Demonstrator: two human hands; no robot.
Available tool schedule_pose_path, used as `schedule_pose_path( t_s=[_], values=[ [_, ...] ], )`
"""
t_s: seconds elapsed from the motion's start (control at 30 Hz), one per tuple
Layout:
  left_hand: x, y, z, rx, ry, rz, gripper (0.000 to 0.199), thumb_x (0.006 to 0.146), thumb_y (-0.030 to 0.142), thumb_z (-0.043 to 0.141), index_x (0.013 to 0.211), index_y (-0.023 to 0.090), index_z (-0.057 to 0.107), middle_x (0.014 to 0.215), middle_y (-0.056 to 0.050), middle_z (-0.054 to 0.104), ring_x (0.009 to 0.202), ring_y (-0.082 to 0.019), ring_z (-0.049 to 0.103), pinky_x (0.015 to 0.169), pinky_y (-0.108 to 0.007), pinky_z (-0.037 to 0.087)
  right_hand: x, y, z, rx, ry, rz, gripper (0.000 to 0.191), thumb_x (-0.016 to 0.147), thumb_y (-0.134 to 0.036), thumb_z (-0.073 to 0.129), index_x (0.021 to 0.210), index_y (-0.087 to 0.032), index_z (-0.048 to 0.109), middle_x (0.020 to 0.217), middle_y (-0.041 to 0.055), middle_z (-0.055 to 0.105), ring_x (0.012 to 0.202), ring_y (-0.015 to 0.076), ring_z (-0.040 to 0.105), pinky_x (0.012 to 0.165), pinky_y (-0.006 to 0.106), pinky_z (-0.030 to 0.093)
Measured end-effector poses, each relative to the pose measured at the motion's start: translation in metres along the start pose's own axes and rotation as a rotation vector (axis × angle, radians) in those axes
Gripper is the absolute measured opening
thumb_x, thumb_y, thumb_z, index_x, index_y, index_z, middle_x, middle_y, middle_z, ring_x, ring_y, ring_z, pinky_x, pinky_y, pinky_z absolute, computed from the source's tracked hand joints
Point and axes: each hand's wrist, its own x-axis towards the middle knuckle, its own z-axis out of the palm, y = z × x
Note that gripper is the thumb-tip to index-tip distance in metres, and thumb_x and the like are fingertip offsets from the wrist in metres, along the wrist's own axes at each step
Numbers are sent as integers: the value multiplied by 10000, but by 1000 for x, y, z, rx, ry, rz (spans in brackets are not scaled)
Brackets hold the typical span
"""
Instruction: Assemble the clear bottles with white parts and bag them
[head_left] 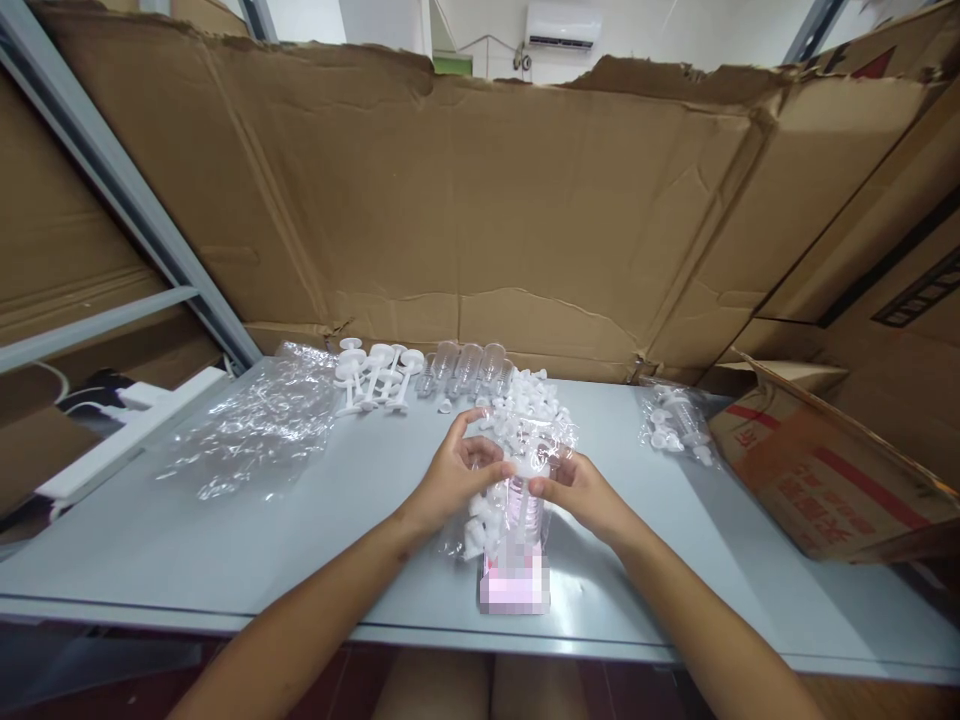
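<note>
A transparent plastic bag (480, 515) with white plastic parts and a see-through ribbed barrel in it is held up between both hands. My left hand (454, 475) pinches its upper left side, the thumb pointing inward. My right hand (583, 492) grips the right side, thumb and fingers closed on the film. Underneath lies a pink flat object (514, 592), its surface blurred out. Just behind the bag is a pile of small white caps (536, 392). Transparent tubes (466, 368) lie left of the pile, and several white plungers with round discs (375, 375) are further left.
Crumpled plastic bags (259, 425) cover the table's left part. A filled bag (677, 422) lies at right beside an open carton (832, 470). A white power strip (135, 435) runs along the left edge. Cardboard (480, 210) walls the back.
</note>
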Motion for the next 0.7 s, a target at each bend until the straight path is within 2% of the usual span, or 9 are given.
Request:
schedule_pose_path(
  t_s=[0.1,0.33,0.57,0.7],
  values=[
    [0,0,-2,-53,-39,-7,622,597,242,761,1114,243,415,717,37,570,640,-95,548,609,-212,429,-1,-3,1,40,-77,-3,448,682,-350,708,1096,-219,596,996,47,676,918,241,626,852,384,450],
    [-3,2,-3,-113,-115,0,600,584,213,774,1081,251,441,713,25,587,650,-114,568,596,-226,456,-5,-5,-6,42,-137,20,536,669,-398,704,1160,-237,563,1008,51,663,1011,254,582,886,402,429],
    [-4,2,-5,-166,-189,4,532,594,214,768,1030,232,462,729,8,615,650,-121,585,584,-217,445,-5,-2,-17,46,-244,37,484,649,-446,704,1061,-202,635,957,63,679,996,256,584,857,382,437],
    [-6,4,-4,-203,-230,-12,485,594,223,767,998,226,498,682,19,621,604,-106,576,557,-197,427,-5,-3,-21,36,-255,52,512,600,-478,724,1025,-201,656,932,64,687,1003,269,578,873,390,417]
  ],
)
